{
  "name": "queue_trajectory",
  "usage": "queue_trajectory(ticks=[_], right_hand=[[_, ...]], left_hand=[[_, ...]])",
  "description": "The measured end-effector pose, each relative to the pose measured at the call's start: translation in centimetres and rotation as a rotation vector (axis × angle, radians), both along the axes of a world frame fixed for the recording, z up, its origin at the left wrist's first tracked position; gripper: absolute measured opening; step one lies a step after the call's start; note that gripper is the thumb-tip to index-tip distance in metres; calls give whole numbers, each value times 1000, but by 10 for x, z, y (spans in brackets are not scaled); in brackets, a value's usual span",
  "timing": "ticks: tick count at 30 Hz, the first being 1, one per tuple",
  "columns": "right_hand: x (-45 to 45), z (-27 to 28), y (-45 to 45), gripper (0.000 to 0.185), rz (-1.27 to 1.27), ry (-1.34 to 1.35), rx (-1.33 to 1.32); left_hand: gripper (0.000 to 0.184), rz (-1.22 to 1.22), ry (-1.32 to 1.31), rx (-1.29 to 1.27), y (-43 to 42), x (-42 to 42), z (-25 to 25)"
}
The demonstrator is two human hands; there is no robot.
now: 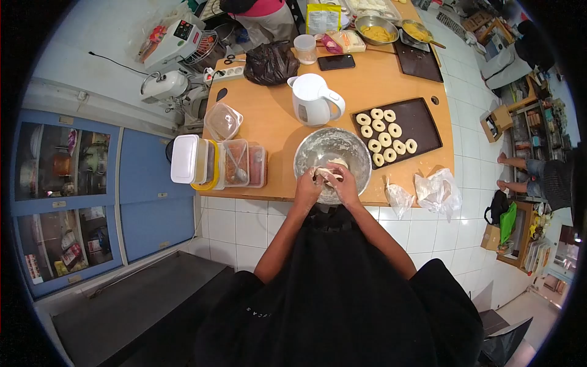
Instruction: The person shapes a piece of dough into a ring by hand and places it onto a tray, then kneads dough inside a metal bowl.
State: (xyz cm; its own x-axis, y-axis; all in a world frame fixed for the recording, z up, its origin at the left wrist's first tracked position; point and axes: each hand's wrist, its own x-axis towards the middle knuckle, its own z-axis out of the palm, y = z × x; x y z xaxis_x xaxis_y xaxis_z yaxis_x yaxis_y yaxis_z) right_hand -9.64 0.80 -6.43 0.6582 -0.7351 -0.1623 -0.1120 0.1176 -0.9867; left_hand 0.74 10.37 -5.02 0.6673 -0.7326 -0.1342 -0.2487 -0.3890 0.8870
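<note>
From the head view, I count twelve dough rings (394, 131) on one dark tray (429, 133), at two o'clock from one metal bowl (310, 148) on the worktop (264, 105); one white kettle (310, 101) stands near twelve. One piece of dough (329, 175) lies between the left hand (309, 185) and right hand (344, 184), close together and clamped on it, over the bowl's six-o'clock side.

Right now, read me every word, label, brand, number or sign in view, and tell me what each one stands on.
No text can be read with certainty.
Pale letters on the wearer's black clothing: too small and skewed to read surely.
Print on the yellow packet at the table's far end: too small to read.
Marks on the mixer's control panel: too small to read.
</note>
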Motion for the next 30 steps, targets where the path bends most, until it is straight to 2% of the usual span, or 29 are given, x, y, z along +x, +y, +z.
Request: queue_trajectory(ticks=[3,6,9,12,18,22,24,27,30], right_hand=[[-5,-10,-1,25,52,30,243],[-4,-17,-2,27,78,-11,86],[1,-12,0,25,2,-64,81],[-3,-13,1,23,22,47,147],[-2,-9,-5,25,111,19,80],[-7,-10,-1,24,61,31,175],[-9,-14,-3,24,87,63,254],[-7,-14,-5,25,91,-27,161],[-4,-9,-1,25,58,-33,215]], left_hand=[[22,8,-13,4,0,-1,-1],[21,-15,-10,-45,1,-2,-5],[20,-8,-18,-8,3,0,-13],[18,10,7,12,2,0,-7],[17,-34,10,-15,1,-3,-3],[19,29,28,56,0,-2,1],[20,2,4,-10,-1,-1,-2],[22,-21,26,-2,0,-2,-4],[24,-17,20,42,1,-1,-5]])
